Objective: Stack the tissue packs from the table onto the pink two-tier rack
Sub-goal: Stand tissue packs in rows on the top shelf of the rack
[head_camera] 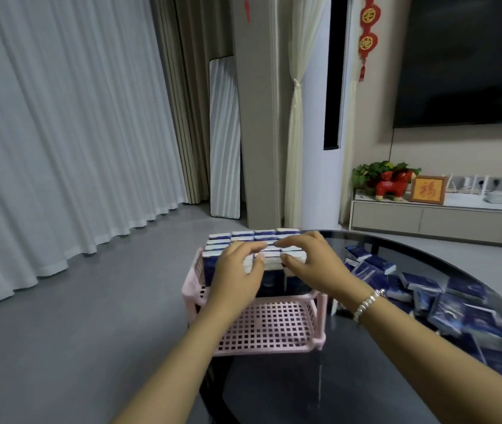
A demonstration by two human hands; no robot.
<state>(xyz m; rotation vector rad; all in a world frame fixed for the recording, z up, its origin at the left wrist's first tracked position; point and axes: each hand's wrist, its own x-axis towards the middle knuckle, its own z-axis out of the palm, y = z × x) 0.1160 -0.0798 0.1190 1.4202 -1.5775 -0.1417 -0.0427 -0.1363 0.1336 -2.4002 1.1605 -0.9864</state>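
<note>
Tabletop (350,377), dark and glossy, carries the pink rack (274,332) at its left edge, so the loose packs (445,304) heaped to its right lie within easy reach. Standing packs (243,237) fill the rack's far part in tight rows, likely to save room; its near mesh is bare. Left hand (237,273) and right hand (311,261) curl over the front row, seemingly squaring it, though what each clasps is unclear
</note>
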